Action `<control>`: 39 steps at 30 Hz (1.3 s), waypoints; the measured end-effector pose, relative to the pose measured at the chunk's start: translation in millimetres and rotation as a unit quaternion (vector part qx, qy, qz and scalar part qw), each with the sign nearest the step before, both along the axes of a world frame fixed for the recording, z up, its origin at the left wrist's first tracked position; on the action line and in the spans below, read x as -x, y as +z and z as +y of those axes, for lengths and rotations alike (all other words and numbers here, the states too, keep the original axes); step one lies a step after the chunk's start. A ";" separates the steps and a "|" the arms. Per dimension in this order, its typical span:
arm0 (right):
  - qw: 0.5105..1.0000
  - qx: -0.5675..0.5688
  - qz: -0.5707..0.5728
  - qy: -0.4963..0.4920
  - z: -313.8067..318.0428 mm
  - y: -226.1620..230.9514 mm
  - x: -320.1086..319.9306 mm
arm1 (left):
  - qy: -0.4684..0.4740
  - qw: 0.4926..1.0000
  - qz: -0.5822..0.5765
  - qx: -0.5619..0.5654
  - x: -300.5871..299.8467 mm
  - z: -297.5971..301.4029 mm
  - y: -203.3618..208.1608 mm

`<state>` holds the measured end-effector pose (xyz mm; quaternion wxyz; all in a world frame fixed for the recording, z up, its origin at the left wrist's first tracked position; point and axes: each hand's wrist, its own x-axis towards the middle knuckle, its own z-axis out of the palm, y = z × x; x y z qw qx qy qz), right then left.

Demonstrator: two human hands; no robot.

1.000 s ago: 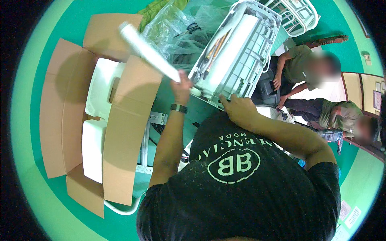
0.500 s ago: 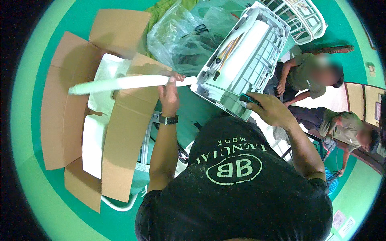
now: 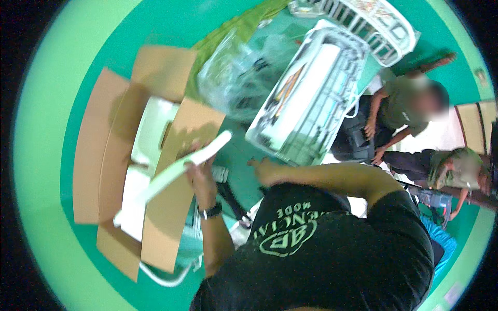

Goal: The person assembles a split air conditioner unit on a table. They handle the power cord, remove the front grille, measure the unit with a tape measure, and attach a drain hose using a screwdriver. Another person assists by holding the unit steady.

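My left hand (image 3: 203,181) is closed around a long, slightly curved white plastic panel (image 3: 174,170). The panel slants over the flap of an open cardboard box (image 3: 189,124). My right hand (image 3: 267,172) is off the near end of an opened white air conditioner indoor unit (image 3: 321,98). Blur smears its fingers, and whether something is in them cannot be made out. Inside the unit's casing lie orange-brown pipes (image 3: 289,90) beside a long white inner part.
White molded foam (image 3: 150,132) sits in the box. Clear plastic sheeting (image 3: 233,78) lies beyond it. A white slatted cover (image 3: 376,31) rests at the far right. One co-worker (image 3: 410,98) sits near a black case (image 3: 358,140); another (image 3: 451,168) holds a power drill (image 3: 433,197).
The panel swung away from the unit, its outer end dropping toward me. My right hand left the unit and moved left and nearer; the screwdriver it held no longer shows.
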<state>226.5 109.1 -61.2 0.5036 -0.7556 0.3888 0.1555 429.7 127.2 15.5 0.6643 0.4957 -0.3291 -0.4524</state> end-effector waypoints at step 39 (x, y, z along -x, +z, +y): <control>0.816 0.356 -0.185 -0.416 -340.2 17.6 440.9 | -0.005 0.694 -0.667 -0.273 158.2 -70.0 -69.6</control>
